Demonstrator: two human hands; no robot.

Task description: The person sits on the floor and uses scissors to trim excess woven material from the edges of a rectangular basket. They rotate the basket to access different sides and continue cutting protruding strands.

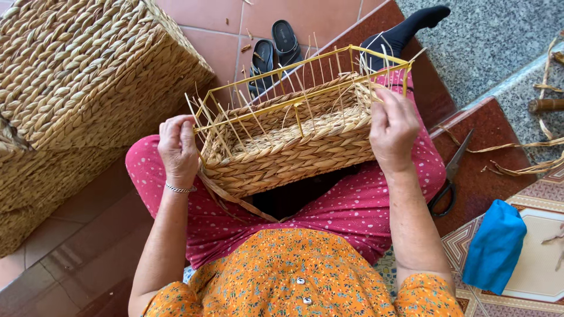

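Two hands: both on one half-woven basket, held over the lap.
Basket: rectangular, yellow wire frame on top, braided straw walls below, loose straw ends sticking up all round the rim. Tilted, opening turned toward the camera.
Long axis: runs left to right between the hands, right end slightly higher and farther off.
Left hand: at the basket's left end, fingers curled over the corner, closed on frame and weave there. A flat straw strand trails down from below this corner across the lap.
Right hand: at the right end, palm against the outer wall, fingers spread upward to the rim; grip looks loose, more a steadying press than a clasp. Whether the thumb hooks inside, cannot tell.
Nearer hand: neither; each sits on its own end, basket directly between.
Around: big woven hamper at left on the tiled floor, apart from the basket. Scissors on the step just right of the right forearm. Blue cloth nearer the camera. Sandals beyond the basket.
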